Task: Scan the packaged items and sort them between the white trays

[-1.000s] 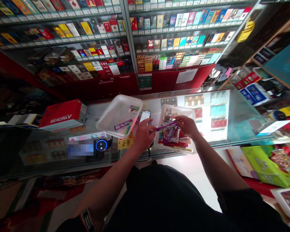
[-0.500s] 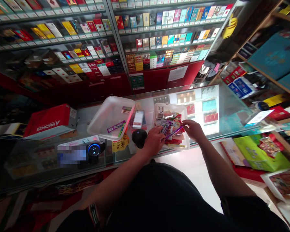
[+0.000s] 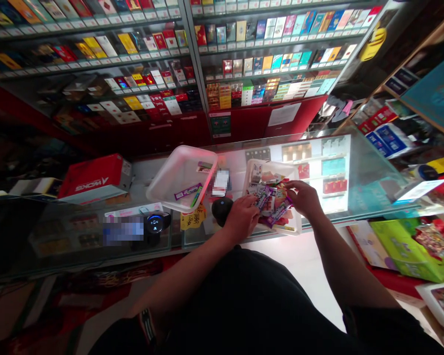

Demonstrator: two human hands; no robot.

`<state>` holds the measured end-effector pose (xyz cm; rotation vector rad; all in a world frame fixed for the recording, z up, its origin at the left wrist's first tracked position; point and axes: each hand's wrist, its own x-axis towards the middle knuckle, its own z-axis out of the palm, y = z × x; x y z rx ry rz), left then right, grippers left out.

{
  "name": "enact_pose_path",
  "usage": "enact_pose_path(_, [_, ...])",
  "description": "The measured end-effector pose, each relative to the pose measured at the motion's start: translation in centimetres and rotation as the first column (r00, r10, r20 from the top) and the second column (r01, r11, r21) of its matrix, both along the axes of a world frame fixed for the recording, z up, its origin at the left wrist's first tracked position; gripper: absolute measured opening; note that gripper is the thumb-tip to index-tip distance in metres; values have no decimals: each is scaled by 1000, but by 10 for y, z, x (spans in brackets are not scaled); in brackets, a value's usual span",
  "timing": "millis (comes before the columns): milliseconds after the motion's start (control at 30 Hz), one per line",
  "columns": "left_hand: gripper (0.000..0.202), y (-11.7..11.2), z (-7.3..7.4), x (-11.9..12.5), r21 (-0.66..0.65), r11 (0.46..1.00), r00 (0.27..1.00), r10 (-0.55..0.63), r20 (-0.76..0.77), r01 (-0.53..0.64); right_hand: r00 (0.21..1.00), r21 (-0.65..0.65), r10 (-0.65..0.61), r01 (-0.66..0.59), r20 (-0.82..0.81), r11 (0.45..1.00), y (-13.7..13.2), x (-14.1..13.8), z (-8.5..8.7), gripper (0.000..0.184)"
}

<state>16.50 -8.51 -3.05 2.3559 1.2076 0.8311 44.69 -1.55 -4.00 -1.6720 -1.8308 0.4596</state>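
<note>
Both my hands work over a white tray (image 3: 294, 173) full of small snack packets on a glass counter (image 3: 358, 170). My left hand (image 3: 244, 217) is at the tray's near left edge, fingers curled onto a purple packet (image 3: 262, 198). My right hand (image 3: 303, 197) reaches in from the right, its fingers closed on another purple packet (image 3: 279, 212) that lies slantwise on the heap. A second white tray (image 3: 177, 172), tilted and nearly bare, sits to the left with a purple packet (image 3: 188, 191) and a green one in it.
A phone (image 3: 221, 181) lies between the trays, a black round object (image 3: 222, 209) just in front of it. A red carton (image 3: 94, 177) and a black speaker with a blue ring (image 3: 155, 223) stand left. Shelves of cigarette packs (image 3: 266, 64) fill the back wall. Green boxes (image 3: 410, 246) lie at the right.
My left hand has moved from the gap between the trays into the full tray. The thin purple strip held between both hands a second ago now lies low on the heap under my right fingers.
</note>
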Motion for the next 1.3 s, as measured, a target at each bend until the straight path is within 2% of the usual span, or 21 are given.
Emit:
enact_pose_path(200, [6,2,21,-39,39,993,993,109,47,-111,996,69,77,-74,-34,995,20,-53,19,17])
enact_pose_path(433, [10,14,36,-108,28,958,957,284,60,-286,972,103,232,-226,-49,969,46,-137,33,18])
enact_pose_path(600, [9,25,36,-170,26,916,916,400,-6,-400,948,63,318,-317,-15,946,65,-201,38,16])
enact_pose_path(800, [10,42,25,-235,-23,858,856,510,-86,-514,913,12,408,-408,30,913,81,-267,33,16])
enact_pose_path(900, [10,49,19,-257,-53,839,835,529,-150,-541,899,-21,435,-435,50,900,85,-293,29,15])
enact_pose_path(1033, [10,58,8,-274,-94,820,802,518,-298,-564,876,-102,466,-456,122,884,90,-322,25,16])
enact_pose_path(1133, [16,65,2,-280,-137,802,754,468,-461,-581,839,-166,509,-483,196,860,93,-341,23,18])
enact_pose_path(1300, [26,75,-3,-282,-179,794,650,320,-690,-581,742,-299,580,-501,335,813,96,-368,21,24])
